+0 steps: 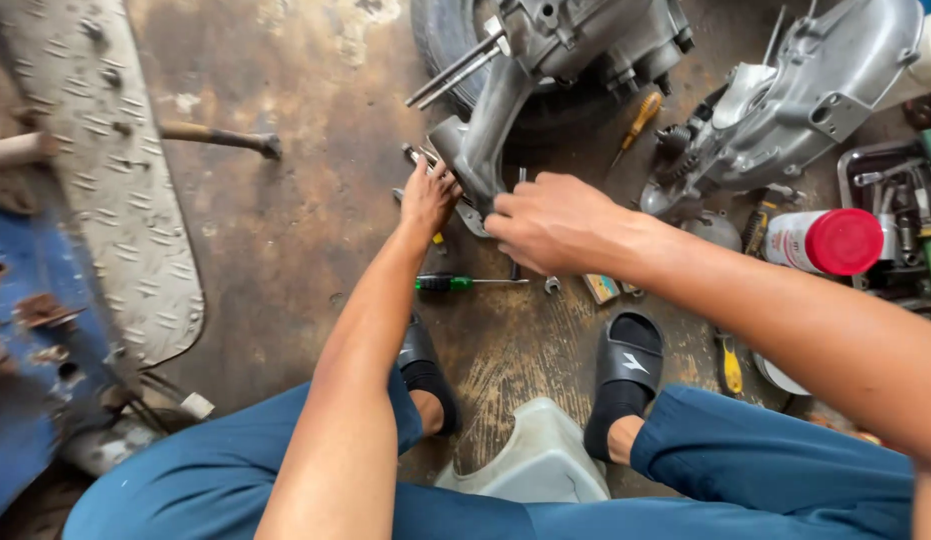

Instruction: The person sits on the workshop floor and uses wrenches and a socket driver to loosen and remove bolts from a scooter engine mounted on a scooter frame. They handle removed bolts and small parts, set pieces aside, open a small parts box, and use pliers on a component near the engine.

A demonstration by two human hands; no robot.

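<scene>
Both hands are set on the lower end of a grey metal casting, which is propped on the floor against a tyre. The left hand is laid with fingers half curled on the casting's edge, beside some small bright metal parts; whether anything is pinched there cannot be told. The right hand is closed loosely over the casting's lower tip from the other side, so the piece appears to be steadied between the two; whether something small is clamped under its fingers is hidden.

Just below the hands, a green-handled screwdriver and a small spanner are laid on the floor within easy reach. An orange-handled screwdriver lies further up, between the casting and a second engine case to the right. A white spray can with a red cap lies on its side near that case. At the right edge, a metal tray is filled with mixed hand tools, green-handled ones among them. A pale plastic stool is seen between the sandalled feet.
</scene>
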